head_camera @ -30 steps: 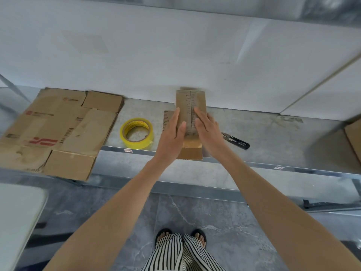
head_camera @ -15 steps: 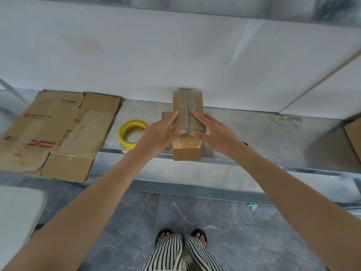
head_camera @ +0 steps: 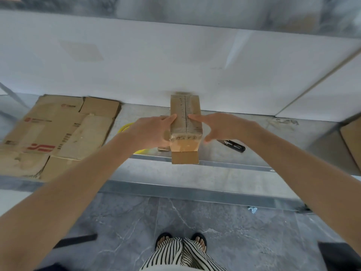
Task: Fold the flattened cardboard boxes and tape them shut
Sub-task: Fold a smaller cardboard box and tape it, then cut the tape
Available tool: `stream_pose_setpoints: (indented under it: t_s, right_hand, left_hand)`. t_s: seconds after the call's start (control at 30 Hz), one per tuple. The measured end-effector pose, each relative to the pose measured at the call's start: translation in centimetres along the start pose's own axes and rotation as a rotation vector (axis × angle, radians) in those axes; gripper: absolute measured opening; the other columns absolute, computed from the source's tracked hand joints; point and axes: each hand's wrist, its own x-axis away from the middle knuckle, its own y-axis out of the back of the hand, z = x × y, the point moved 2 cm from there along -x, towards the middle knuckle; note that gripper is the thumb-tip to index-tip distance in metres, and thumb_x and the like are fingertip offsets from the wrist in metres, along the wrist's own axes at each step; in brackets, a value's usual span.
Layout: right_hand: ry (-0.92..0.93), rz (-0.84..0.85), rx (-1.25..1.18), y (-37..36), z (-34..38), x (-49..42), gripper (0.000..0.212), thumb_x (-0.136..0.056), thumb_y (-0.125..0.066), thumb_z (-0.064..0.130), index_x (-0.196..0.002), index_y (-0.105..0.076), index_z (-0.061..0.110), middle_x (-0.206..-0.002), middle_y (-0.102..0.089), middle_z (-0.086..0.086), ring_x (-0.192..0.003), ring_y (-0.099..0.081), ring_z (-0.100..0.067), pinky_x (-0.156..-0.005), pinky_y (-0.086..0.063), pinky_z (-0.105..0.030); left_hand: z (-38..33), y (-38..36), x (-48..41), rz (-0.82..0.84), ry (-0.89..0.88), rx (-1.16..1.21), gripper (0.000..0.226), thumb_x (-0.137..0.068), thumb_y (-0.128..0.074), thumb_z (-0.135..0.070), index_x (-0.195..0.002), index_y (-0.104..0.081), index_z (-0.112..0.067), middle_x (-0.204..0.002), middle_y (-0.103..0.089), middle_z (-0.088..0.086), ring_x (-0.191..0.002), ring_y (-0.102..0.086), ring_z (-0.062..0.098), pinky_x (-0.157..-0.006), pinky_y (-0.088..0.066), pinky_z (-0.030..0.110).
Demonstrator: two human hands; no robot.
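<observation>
— Both hands have slid outward to the sides of the small box [head_camera: 185, 122] since a second ago?
— Yes. From the head camera, left hand [head_camera: 151, 132] wraps its left side, fingers [head_camera: 172, 118] pressed on top; right hand [head_camera: 220, 127] has fingers spread, one fingertip touching the top seam.
— Where does it sit?
— On the desk [head_camera: 273, 141], against the wall, between the yellow tape roll [head_camera: 125, 128] and black scissors [head_camera: 233, 145]. Flattened cardboard [head_camera: 56, 132] lies left.

Tape roll [head_camera: 130, 133] — mostly hidden.

No readable text: red logo on flattened cardboard box [head_camera: 56, 133] and print on my folded box [head_camera: 185, 118] too blurred.
</observation>
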Motion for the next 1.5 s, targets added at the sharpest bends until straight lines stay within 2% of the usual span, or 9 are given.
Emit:
stream_pose_setpoints:
  t_s: [0.1,0.23,0.43,0.67,0.87,1.0,1.1,1.33,1.5]
  right_hand:
    - [-0.007,-0.007,0.011,0.6,0.2,-0.1,0.084,-0.083,-0.066,0.047,-0.149,-0.013,0.043,-0.135,-0.051,0.003,-0.084,-0.05,-0.008,-0.082,-0.039,-0.029]
    - [-0.017,-0.063,-0.049,0.0,-0.1,-0.2,0.079,-0.082,-0.063,0.056,-0.147,-0.02,0.045,-0.143,-0.046,0.006,-0.116,-0.051,-0.017,-0.095,-0.039,-0.032]
    - [-0.01,-0.088,-0.09,-1.4,0.0,0.3,0.069,-0.092,-0.048,0.054,-0.148,-0.009,0.044,-0.136,-0.05,0.002,-0.111,-0.051,-0.017,-0.087,-0.038,-0.032]
    - [-0.044,-0.263,-0.312,-5.6,2.1,0.3,0.084,-0.087,-0.037,0.066,-0.15,0.005,0.03,-0.159,0.001,0.006,-0.145,-0.01,-0.018,-0.113,-0.027,-0.047]
    - [-0.123,-0.461,-0.915,-8.1,3.2,-1.1,0.074,-0.088,-0.03,0.065,-0.15,-0.001,0.037,-0.156,-0.023,0.007,-0.138,-0.032,-0.013,-0.111,-0.033,-0.046]
    - [-0.182,-0.504,-0.974,-8.0,4.0,-0.8,0.066,-0.091,-0.023,0.057,-0.15,-0.004,0.037,-0.153,-0.029,0.008,-0.134,-0.039,-0.015,-0.108,-0.036,-0.046]
    - [-0.188,-0.478,-0.965,-7.5,4.2,-0.6,0.061,-0.095,-0.024,0.051,-0.15,-0.002,0.036,-0.153,-0.03,0.006,-0.132,-0.04,-0.018,-0.107,-0.037,-0.046]
    - [-0.244,-0.485,-1.256,-5.6,2.7,1.3,0.054,-0.097,-0.04,0.007,-0.145,-0.032,0.027,-0.131,-0.051,-0.002,-0.113,-0.055,-0.019,-0.1,-0.046,-0.041]
    - [-0.383,-0.453,-1.447,-6.2,2.5,3.4,0.058,-0.091,-0.056,0.045,-0.142,-0.033,0.032,-0.119,-0.057,-0.001,-0.093,-0.061,-0.01,-0.069,-0.054,-0.029]
  left_hand:
    - [-0.1,0.4,-0.4,-0.007,-0.018,-0.07,0.082,-0.083,-0.058,-0.057,-0.148,-0.022,-0.022,-0.137,-0.051,-0.003,-0.112,-0.055,0.021,-0.09,-0.046,0.035]
    - [-0.5,0.1,-0.8,-0.003,-0.001,-0.08,0.078,-0.087,-0.05,-0.06,-0.147,-0.026,-0.017,-0.132,-0.056,0.004,-0.111,-0.056,0.024,-0.092,-0.046,0.039]
    - [-1.0,-0.8,-0.2,-0.022,0.041,-0.036,0.072,-0.095,-0.04,-0.053,-0.15,-0.016,-0.015,-0.143,-0.045,0.005,-0.114,-0.055,0.028,-0.091,-0.046,0.04]
    - [-4.4,-5.1,0.3,-0.144,0.237,0.878,0.076,-0.097,-0.041,-0.031,-0.15,0.01,-0.015,-0.16,0.001,0.001,-0.146,-0.007,0.016,-0.117,-0.017,0.034]
    - [-5.3,-6.4,-0.6,-0.308,0.343,1.3,0.065,-0.09,-0.041,-0.046,-0.146,-0.014,-0.028,-0.143,-0.039,0.0,-0.13,-0.042,0.016,-0.107,-0.039,0.04]
    - [-5.5,-6.0,-0.8,-0.366,0.339,1.465,0.037,-0.1,-0.035,-0.011,-0.127,-0.026,-0.034,-0.123,-0.05,-0.006,-0.107,-0.052,0.001,-0.084,-0.042,0.01]
    - [-5.1,-5.7,-0.6,-0.363,0.331,1.555,0.033,-0.095,-0.044,-0.016,-0.121,-0.037,-0.036,-0.122,-0.057,-0.001,-0.108,-0.057,0.009,-0.085,-0.046,0.016]
    - [-6.7,-5.2,0.1,-0.471,0.251,1.16,0.063,-0.084,-0.049,-0.046,-0.142,-0.037,-0.024,-0.141,-0.043,0.005,-0.13,-0.042,0.018,-0.106,-0.039,0.043]
    - [-8.0,-4.4,0.7,-0.362,0.175,0.584,0.068,-0.09,-0.047,-0.058,-0.148,-0.026,-0.031,-0.157,-0.017,-0.009,-0.145,-0.008,0.013,-0.114,-0.003,0.052]
